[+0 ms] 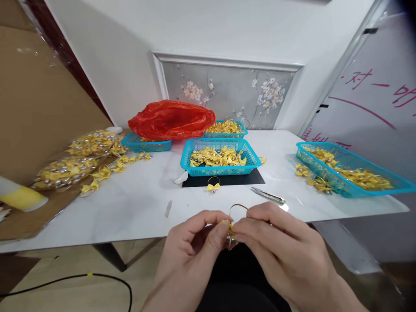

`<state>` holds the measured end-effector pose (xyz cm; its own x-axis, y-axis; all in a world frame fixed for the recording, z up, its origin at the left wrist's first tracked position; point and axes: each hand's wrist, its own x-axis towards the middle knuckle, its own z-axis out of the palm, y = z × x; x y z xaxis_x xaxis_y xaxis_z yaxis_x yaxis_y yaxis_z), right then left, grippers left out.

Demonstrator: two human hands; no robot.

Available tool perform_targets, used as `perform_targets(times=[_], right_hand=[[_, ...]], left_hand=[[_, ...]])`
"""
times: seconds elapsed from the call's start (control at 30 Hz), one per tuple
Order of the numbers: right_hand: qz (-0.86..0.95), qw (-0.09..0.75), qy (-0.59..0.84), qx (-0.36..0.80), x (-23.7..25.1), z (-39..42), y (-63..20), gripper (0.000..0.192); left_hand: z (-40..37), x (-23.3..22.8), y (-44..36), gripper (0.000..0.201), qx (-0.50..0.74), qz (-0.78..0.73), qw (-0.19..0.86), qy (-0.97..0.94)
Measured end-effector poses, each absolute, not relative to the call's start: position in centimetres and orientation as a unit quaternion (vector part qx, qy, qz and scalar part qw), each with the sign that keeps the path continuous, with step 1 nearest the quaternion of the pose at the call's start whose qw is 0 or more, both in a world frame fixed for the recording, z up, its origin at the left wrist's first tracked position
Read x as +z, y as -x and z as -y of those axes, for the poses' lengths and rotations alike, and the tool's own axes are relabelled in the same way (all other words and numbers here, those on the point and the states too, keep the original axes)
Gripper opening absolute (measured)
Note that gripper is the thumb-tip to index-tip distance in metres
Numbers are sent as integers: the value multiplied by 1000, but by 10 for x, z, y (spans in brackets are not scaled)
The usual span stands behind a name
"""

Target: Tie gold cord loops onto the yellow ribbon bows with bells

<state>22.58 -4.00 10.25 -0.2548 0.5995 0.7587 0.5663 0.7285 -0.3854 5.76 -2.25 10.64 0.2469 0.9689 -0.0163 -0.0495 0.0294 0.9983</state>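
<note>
My left hand (191, 242) and my right hand (276, 242) meet at the table's front edge, both pinching a small yellow bow with a thin gold loop (232, 221). The loop rises above my fingertips; most of the bow is hidden between them. A finished yellow bow on a ring (213, 185) lies on the white table (130, 203) just in front of a blue basket (221, 170) full of yellow bows. Small snips (268, 196) lie to the right of that bow.
A black mat (253, 178) lies under the middle basket. A second blue basket (352, 173) sits at the right, two more (146, 146) at the back beside a red plastic bag (172, 119). Clear bags of bows (65, 171) and loose bows lie left. A black cable (81, 277) crosses the floor.
</note>
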Motion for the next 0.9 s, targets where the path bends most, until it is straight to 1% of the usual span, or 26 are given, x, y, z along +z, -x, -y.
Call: perform_targets(times=[0.13,0.2,0.23,0.33,0.4,0.47,0.7,0.77,0.9], right_hand=[[819,451,354,-39,103,37,-220,22],[826,440,349,-47,103,36,-218,22],[824,442,352,-30,102,35,-217,21],[795,472,375,74,101,34,-218,19],[771,494,388,103,101,35,-219,18],[767,499,393,88,101,37,-220,18],[800,455,392,-17,99,40,-212,14],[798,451,399,-16,98,38,-210,16],[757,503,416,41,99,34,-208,18]], left_hand=[[24,111,-59,20,444,-451,538,-557],[24,111,-59,19,449,-456,516,-569],[23,111,-59,20,450,-457,505,-577],[22,109,-60,22,457,-461,484,-587],[23,109,-61,22,466,-464,479,-581],[24,108,-61,20,476,-467,469,-579],[27,109,-62,19,479,-475,406,-616],[27,109,-61,20,478,-481,393,-621],[27,109,-60,19,481,-486,378,-624]])
